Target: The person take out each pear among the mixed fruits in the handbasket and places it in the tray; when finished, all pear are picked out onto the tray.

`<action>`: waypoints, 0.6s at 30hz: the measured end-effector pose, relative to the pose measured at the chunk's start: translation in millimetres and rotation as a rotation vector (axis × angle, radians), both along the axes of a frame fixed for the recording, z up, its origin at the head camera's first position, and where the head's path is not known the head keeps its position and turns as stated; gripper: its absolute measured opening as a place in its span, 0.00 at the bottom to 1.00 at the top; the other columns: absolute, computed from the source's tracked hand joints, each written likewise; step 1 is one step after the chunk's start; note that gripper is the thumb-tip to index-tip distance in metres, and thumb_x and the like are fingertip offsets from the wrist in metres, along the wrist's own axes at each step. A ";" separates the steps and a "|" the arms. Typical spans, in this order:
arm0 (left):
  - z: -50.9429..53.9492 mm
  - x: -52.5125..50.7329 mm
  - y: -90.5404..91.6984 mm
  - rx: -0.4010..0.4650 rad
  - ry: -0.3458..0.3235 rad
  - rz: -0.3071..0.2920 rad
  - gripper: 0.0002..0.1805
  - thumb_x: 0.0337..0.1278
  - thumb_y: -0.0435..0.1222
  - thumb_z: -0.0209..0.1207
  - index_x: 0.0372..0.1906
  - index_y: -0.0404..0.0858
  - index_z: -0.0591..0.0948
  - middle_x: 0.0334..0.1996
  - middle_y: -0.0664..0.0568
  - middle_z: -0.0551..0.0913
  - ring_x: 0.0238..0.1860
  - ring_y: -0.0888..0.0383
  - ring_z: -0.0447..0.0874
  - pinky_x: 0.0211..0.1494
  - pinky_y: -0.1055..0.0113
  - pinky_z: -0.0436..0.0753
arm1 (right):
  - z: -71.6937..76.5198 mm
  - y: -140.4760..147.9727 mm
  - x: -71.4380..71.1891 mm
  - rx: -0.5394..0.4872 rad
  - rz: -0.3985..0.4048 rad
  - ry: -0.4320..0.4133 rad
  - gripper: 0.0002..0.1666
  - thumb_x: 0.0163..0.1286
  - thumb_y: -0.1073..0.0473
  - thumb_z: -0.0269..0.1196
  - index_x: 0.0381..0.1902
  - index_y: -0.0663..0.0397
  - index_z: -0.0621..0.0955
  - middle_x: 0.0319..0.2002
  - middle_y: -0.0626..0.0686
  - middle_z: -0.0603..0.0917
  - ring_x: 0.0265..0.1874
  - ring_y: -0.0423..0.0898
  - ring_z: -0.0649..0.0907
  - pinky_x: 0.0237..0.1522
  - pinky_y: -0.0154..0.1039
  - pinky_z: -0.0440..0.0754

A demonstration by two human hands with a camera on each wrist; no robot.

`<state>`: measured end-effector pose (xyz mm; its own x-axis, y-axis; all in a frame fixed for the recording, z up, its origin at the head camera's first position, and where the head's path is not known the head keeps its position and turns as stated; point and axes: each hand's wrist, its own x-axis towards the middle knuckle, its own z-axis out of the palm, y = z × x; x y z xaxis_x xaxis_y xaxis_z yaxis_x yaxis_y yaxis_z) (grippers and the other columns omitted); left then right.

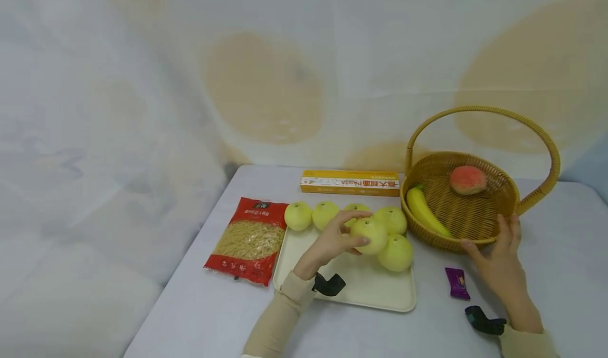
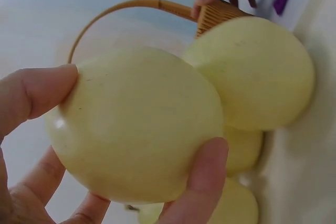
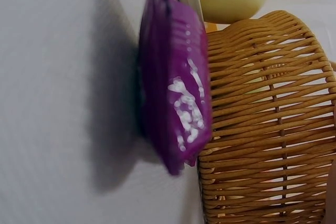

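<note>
My left hand (image 1: 334, 239) grips a round, pale yellow-green fruit (image 2: 136, 124), apple- or pear-like, between thumb and fingers. It is held above a cream tray (image 1: 351, 292). Several similar fruits, one of them a round fruit (image 1: 396, 253) just right of the held one, stand along the tray's back and right side. With spread fingers my right hand (image 1: 505, 265) touches the front right rim of a wicker basket (image 1: 451, 205). A banana (image 1: 424, 212) and a peach (image 1: 468, 180) lie inside it. Only a sliver of the right hand appears in its own wrist view.
A purple wrapped candy (image 1: 457, 283) lies in front of the basket, left of my right hand. A yellow pasta box (image 1: 350, 182) is behind the tray. Left of the tray lies a red bag of pasta (image 1: 249, 240). The basket's tall handle (image 1: 480, 109) arches over it.
</note>
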<state>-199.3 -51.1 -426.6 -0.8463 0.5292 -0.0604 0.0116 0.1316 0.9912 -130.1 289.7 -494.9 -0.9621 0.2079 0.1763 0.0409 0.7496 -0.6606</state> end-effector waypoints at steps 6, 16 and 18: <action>-15.1 2.1 -8.6 -0.076 0.012 0.056 0.27 0.53 0.28 0.66 0.60 0.47 0.78 0.60 0.47 0.66 0.46 0.54 0.80 0.37 0.50 0.87 | 0.9 2.3 0.5 -0.003 -0.010 -0.025 0.54 0.74 0.41 0.50 0.76 0.58 0.32 0.75 0.61 0.21 0.27 0.69 0.72 0.13 0.41 0.64; -29.9 2.2 -1.2 -0.176 0.083 0.048 0.26 0.48 0.27 0.68 0.55 0.44 0.80 0.61 0.45 0.67 0.37 0.59 0.82 0.31 0.61 0.86 | -1.4 12.6 2.3 0.007 -0.030 -0.019 0.54 0.74 0.41 0.50 0.76 0.59 0.31 0.74 0.62 0.21 0.27 0.69 0.71 0.13 0.41 0.64; -32.8 1.7 1.3 -0.200 0.119 0.069 0.25 0.48 0.27 0.68 0.55 0.44 0.81 0.59 0.46 0.69 0.39 0.60 0.79 0.32 0.67 0.85 | -0.6 13.8 3.0 0.007 -0.029 -0.020 0.54 0.74 0.41 0.51 0.76 0.60 0.31 0.74 0.62 0.21 0.29 0.71 0.71 0.13 0.41 0.64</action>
